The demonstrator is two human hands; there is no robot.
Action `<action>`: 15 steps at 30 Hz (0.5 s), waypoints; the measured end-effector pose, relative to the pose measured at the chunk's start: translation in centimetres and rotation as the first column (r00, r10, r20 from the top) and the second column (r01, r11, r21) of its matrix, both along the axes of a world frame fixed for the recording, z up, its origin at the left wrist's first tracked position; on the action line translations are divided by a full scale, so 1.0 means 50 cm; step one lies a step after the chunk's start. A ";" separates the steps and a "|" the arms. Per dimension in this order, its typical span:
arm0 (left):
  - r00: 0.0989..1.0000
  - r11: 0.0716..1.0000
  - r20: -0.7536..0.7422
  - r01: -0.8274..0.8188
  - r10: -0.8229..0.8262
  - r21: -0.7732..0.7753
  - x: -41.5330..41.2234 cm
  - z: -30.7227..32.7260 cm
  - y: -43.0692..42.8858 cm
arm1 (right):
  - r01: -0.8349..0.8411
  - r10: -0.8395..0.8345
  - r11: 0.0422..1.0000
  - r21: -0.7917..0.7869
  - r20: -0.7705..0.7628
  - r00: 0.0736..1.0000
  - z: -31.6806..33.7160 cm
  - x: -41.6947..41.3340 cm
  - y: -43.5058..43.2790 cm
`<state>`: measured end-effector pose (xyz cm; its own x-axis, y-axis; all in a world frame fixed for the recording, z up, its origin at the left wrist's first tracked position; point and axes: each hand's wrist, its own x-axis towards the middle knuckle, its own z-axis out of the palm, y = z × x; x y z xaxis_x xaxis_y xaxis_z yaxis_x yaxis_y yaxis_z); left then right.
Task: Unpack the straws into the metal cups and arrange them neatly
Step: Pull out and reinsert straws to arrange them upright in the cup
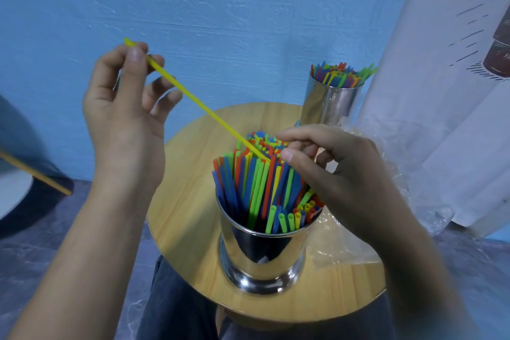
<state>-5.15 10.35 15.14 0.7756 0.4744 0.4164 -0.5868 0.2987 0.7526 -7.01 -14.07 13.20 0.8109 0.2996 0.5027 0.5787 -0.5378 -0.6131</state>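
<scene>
Your left hand [124, 116] pinches the top of one yellow straw [193, 99] and tilts it toward the near metal cup [262, 251], while your right hand [339, 174] fingers press the packed straws [256, 179] aside to make room.

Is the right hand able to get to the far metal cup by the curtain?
Probably yes. The right hand rests on the straws in the near cup, and nothing stands between it and the far cup; only crumpled plastic wrap lies beside.

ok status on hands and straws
Left hand pinching yellow straw, right hand on straws in near cup. Far cup full. Plastic wrap beside.
</scene>
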 end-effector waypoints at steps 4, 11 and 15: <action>0.992 0.989 -0.077 0.087 -0.096 -0.116 -0.003 -0.013 -0.006 | -0.009 0.010 0.998 0.067 -0.012 1.000 -0.005 0.001 0.001; 0.923 0.963 -0.369 0.188 -0.106 0.193 -0.005 -0.044 -0.019 | -0.114 0.145 0.751 0.650 0.005 0.989 0.010 -0.001 -0.015; 0.890 0.794 -0.448 0.334 -0.087 0.507 -0.006 -0.052 -0.037 | -0.082 0.094 0.643 0.761 0.027 0.995 0.020 0.004 -0.031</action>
